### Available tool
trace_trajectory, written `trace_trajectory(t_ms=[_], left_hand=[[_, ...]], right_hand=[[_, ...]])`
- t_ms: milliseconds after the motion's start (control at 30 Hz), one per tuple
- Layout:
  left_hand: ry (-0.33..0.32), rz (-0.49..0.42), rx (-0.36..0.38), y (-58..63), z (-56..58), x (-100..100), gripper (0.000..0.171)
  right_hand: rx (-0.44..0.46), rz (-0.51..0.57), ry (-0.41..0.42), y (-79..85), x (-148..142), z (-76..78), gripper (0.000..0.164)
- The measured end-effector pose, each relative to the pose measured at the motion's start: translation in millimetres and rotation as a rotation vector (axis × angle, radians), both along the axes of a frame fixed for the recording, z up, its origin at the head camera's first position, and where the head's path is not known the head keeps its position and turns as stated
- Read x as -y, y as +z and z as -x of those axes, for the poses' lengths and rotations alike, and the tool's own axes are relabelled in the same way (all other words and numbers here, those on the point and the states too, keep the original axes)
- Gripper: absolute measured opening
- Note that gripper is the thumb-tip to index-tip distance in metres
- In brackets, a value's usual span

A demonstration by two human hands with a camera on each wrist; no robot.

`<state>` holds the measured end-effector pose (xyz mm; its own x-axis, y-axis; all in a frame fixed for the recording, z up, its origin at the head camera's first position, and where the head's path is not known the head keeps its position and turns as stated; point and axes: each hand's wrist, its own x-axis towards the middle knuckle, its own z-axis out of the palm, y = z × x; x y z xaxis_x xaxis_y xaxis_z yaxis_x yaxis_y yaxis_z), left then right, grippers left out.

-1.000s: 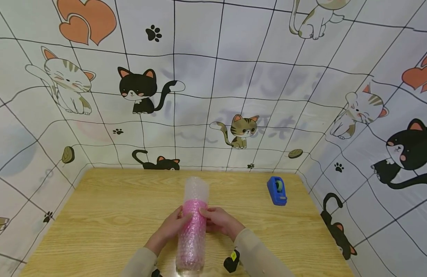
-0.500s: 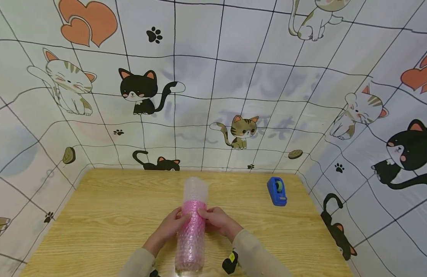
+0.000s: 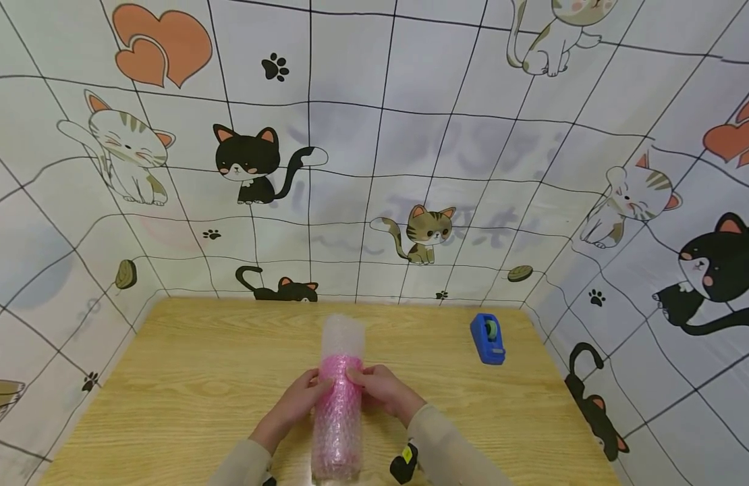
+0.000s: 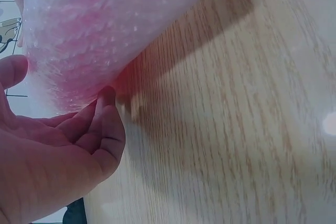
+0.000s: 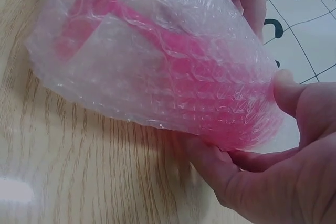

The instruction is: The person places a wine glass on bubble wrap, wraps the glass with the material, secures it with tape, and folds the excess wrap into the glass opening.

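While both hands gripped it from either side, a roll of bubble wrap with pink showing through (image 3: 338,428) stretched lengthwise over the near middle of the table (image 3: 216,358), its paler, whitish end pointing toward the back edge. The left hand (image 3: 294,401) had its thumb against one flank and its bent fingers tucked low at the edge, near the tabletop; the right hand (image 3: 389,391) mirrored it, thumb on the wrap and fingers curled under the opposite flank, so each was only as wide as the roll between thumb and fingers. Whether the whole roll touched the table could not be told. Light yellow-brown wood grain ran over the tabletop, and the wrist views caught a soft shadow beside the roll and a bright patch of glare. Toward the back right corner stood a blue tape dispenser (image 3: 488,339) with a greenish roll of tape (image 3: 491,329) in it, well apart from the hands. White sheeting (image 3: 344,61) enclosed the table at the back and on both sides, crossed by thin, wavering black lines and printed with cartoon cats (image 3: 248,158), orange hearts (image 3: 189,44) and dark paw prints (image 3: 275,68).
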<state>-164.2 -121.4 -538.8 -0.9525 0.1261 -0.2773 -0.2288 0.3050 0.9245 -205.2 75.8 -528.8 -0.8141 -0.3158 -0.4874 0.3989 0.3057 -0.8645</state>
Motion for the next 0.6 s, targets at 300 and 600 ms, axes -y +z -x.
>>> trace_trajectory(t_ms=[300,600], left_hand=[[0.006,0.013,-0.012,-1.7,-1.8,0,0.067],[0.127,0.120,-0.223,4.7,2.6,-11,0.051]], right_hand=[[-0.067,-0.078,-0.059,0.7,2,-2.0,0.073],[-0.098,-0.133,-0.118,4.9,7,-3.5,0.073]])
